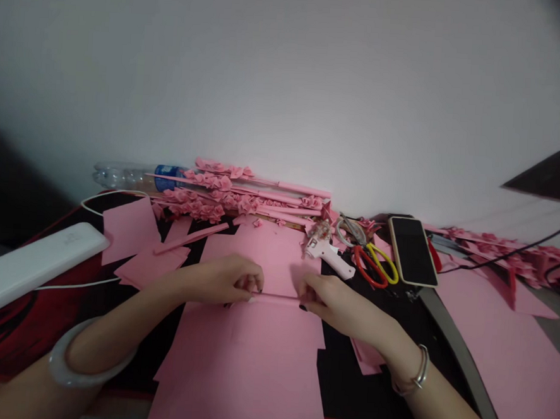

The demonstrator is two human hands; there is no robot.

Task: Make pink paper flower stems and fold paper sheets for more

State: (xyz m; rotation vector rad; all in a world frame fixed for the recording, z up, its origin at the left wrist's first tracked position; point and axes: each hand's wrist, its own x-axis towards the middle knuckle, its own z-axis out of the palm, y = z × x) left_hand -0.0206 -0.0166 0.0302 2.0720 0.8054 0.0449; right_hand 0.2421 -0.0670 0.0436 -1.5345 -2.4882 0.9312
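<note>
Between my two hands lies a narrow rolled strip of pink paper (276,298), low over the stack of pink sheets (251,366). My left hand (237,281) pinches its left end between thumb and fingers. At the right end, my right hand (324,299) has its fingers closed on the same roll. Just beyond my right hand a white glue gun (330,255) rests on its side. Scissors with red and yellow handles (376,266) lie to the right of it. Parts of my fingertips are hidden behind the hands.
Pink paper flowers on stems (242,201) lie along the wall beside a plastic bottle (125,176). A phone (413,250) lies at right, near a large pink sheet (503,349). A long white device (34,264) stands at left, with loose pink pieces (130,231) beside it.
</note>
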